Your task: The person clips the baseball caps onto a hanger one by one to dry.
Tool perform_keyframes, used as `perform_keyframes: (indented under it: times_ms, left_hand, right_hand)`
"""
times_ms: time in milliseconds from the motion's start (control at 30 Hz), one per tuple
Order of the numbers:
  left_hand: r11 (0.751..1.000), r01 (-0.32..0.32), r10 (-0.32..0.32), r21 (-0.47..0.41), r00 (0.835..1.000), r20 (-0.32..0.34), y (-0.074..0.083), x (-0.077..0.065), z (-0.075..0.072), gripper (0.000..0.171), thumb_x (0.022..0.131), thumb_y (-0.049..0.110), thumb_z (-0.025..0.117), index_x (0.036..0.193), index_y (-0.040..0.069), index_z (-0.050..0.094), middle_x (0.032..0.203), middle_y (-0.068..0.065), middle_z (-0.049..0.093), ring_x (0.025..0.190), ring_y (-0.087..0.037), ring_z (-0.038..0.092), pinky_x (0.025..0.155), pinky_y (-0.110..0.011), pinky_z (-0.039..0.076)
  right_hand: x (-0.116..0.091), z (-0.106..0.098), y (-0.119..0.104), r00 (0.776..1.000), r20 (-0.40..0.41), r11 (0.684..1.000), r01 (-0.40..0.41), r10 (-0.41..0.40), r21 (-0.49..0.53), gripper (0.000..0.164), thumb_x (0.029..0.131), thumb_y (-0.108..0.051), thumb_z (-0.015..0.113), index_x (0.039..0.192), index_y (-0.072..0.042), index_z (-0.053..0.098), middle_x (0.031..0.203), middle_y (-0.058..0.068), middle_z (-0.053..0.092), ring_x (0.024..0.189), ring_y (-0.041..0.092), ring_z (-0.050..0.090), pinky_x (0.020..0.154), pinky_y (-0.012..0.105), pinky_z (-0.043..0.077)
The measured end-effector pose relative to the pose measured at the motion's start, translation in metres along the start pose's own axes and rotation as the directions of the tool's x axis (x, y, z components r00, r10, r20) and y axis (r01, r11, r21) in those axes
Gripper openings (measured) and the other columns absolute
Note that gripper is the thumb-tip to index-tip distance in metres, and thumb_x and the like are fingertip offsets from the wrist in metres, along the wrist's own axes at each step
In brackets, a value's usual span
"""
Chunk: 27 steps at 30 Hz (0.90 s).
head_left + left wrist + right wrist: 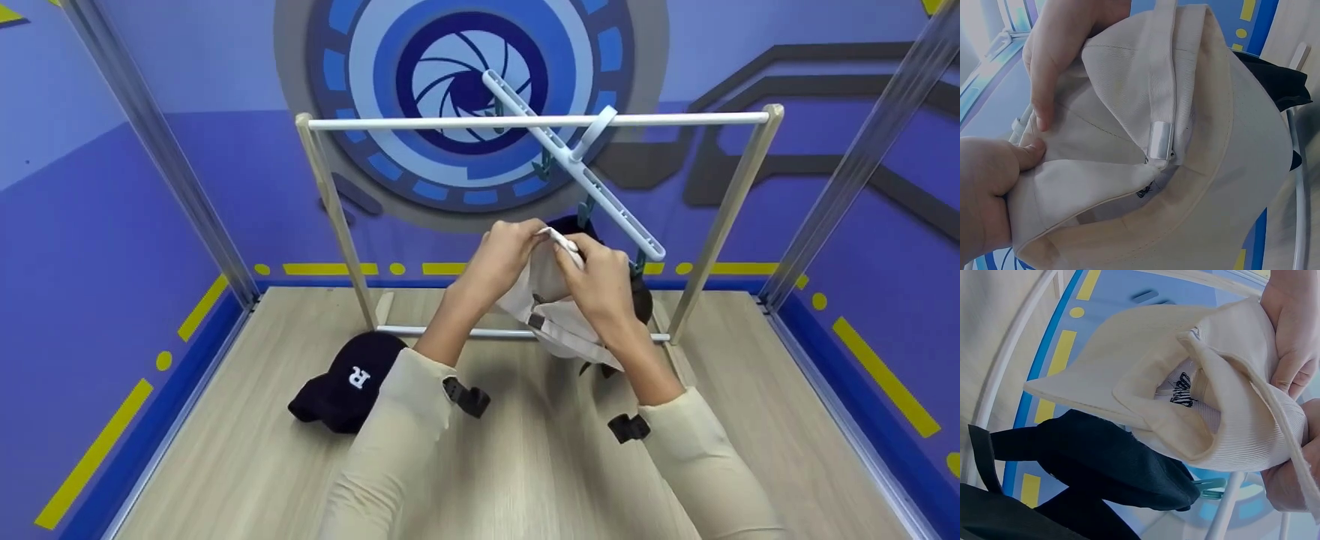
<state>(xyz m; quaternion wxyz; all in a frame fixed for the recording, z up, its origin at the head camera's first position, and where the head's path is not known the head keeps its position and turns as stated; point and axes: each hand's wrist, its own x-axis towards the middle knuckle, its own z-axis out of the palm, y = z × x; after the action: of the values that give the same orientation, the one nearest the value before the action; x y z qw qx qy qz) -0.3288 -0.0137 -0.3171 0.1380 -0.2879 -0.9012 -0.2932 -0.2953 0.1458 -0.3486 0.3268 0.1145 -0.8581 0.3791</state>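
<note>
Both hands hold a cream baseball cap (566, 322) beneath the hanger, its strap and metal buckle showing in the left wrist view. The left hand (499, 259) pinches the fabric at the crown from the left. From the right, the right hand (600, 281) grips the same folded crown, thumb and fingers close to the left ones. A light-blue clip hanger (577, 165) hooks over the rack's top bar, with green clips (585, 210) below it. Behind the cream cap, a dark cap (1112, 461) hangs from a green clip, mostly hidden in the head view.
A navy cap (364, 382) with a white letter lies on the wooden table (525, 465), left of the left forearm. The rack (375, 122) has wooden side posts and a lower bar. Blue walls and metal posts (172, 157) bound the table.
</note>
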Motion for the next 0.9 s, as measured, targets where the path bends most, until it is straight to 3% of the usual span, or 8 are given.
perform_keyframes:
  times_ms: [267, 467, 633, 767, 900]
  left_hand:
    - [1.000, -0.017, 0.018, -0.013, 1.000, 0.007, -0.002, 0.007, -0.001, 0.027, 0.106, 0.023, 0.052, 0.115, 0.010, 0.073, 0.111, -0.006, 0.075, 0.102, -0.023, 0.072, 0.084, -0.037, 0.058]
    - [1.000, 0.013, -0.013, -0.016, 1.000, 0.011, -0.004, 0.015, -0.003, 0.028, 0.106, 0.024, 0.051, 0.116, 0.010, 0.073, 0.113, -0.006, 0.075, 0.103, -0.023, 0.071, 0.086, -0.037, 0.058]
    - [0.999, 0.004, -0.002, -0.044, 0.999, 0.053, -0.006, 0.024, -0.007, 0.028, 0.106, 0.023, 0.052, 0.117, 0.008, 0.073, 0.113, -0.008, 0.074, 0.100, -0.021, 0.070, 0.085, -0.034, 0.056]
    - [0.990, -0.014, 0.023, -0.138, 0.997, 0.068, -0.010, 0.027, -0.010, 0.028, 0.105, 0.023, 0.057, 0.121, 0.006, 0.072, 0.118, -0.008, 0.073, 0.105, -0.018, 0.068, 0.088, -0.029, 0.054]
    - [0.963, -0.017, 0.027, -0.269, 0.999, 0.036, -0.012, 0.029, -0.012, 0.032, 0.103, 0.025, 0.062, 0.126, 0.004, 0.067, 0.122, -0.009, 0.072, 0.109, -0.017, 0.069, 0.092, -0.025, 0.054]
  right_hand:
    - [0.007, -0.001, 0.003, 1.000, 0.002, 1.000, -0.016, 0.016, -0.009, 0.017, 0.096, -0.013, 0.069, 0.099, 0.001, 0.077, 0.078, 0.012, 0.073, 0.066, 0.028, 0.063, 0.059, 0.036, 0.047]
    - [0.017, -0.001, -0.001, 0.999, 0.016, 1.000, -0.030, 0.030, -0.006, 0.019, 0.095, -0.013, 0.068, 0.101, 0.003, 0.078, 0.080, 0.014, 0.073, 0.066, 0.026, 0.062, 0.058, 0.033, 0.045]
    - [0.024, -0.001, 0.000, 0.998, 0.024, 0.998, -0.059, 0.059, -0.017, 0.019, 0.094, -0.013, 0.068, 0.101, 0.002, 0.078, 0.080, 0.014, 0.073, 0.067, 0.027, 0.062, 0.059, 0.033, 0.045]
    - [0.024, -0.001, 0.002, 0.996, 0.035, 0.996, -0.085, 0.086, -0.033, 0.020, 0.095, -0.014, 0.066, 0.100, 0.001, 0.078, 0.081, 0.013, 0.073, 0.068, 0.028, 0.062, 0.060, 0.035, 0.046]
    - [0.023, 0.000, 0.005, 0.993, 0.043, 0.993, -0.108, 0.110, -0.044, 0.020, 0.096, -0.016, 0.066, 0.099, -0.001, 0.078, 0.079, 0.012, 0.072, 0.067, 0.028, 0.061, 0.059, 0.035, 0.044]
